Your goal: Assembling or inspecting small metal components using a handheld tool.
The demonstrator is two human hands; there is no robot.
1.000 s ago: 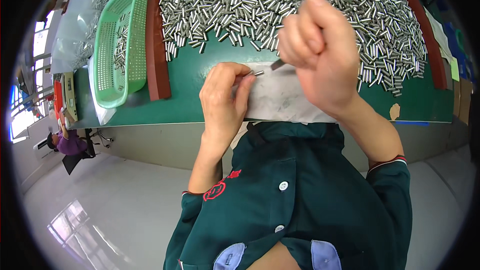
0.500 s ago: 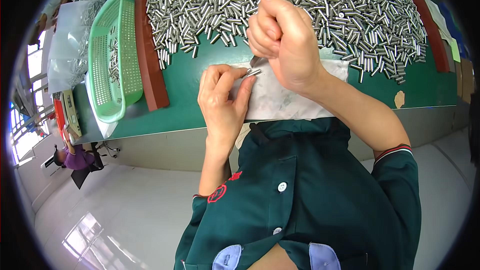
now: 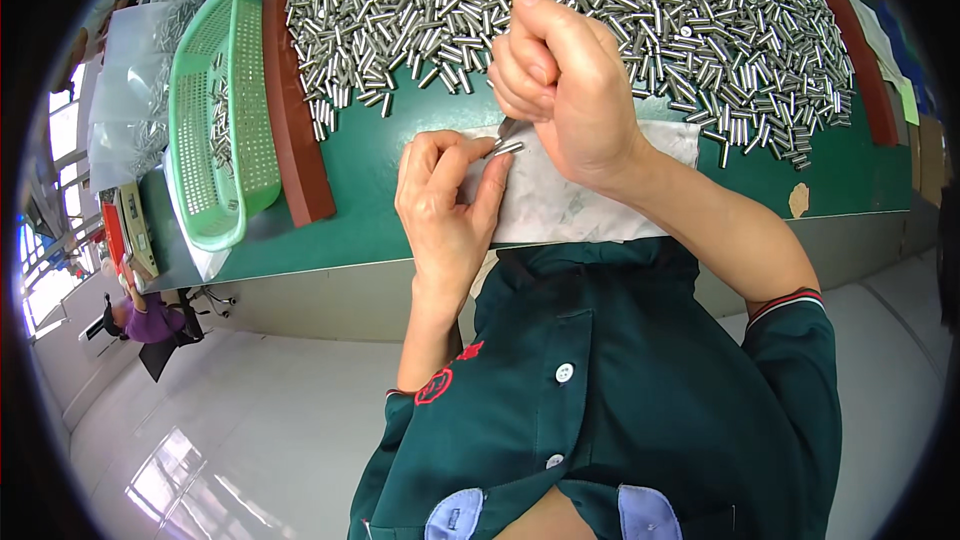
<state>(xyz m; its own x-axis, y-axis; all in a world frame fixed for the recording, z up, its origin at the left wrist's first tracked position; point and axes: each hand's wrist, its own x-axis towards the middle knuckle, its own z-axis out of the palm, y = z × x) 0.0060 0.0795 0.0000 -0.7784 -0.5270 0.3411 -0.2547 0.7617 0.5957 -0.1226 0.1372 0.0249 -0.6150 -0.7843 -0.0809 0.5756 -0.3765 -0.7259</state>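
Note:
Between the thumb and fingers of my left hand is a short shiny metal pin, lying tilted over a pale cloth. My right hand is closed in a fist just above and to the right. Out of the bottom of that fist comes a thin dark tool tip, close to the pin; the rest of the tool is hidden by the fingers. Beyond both hands spreads a large heap of similar metal pins on the green tabletop.
Dark red rails border the heap left and right. A green perforated basket at the left holds some pins. Clear plastic bags of pins lie farther left. A person in purple is beyond the table's left end.
My two hands keep nearly the same pose, with the pin still in the left fingers. The basket and left rail appear slightly farther left in the picture.

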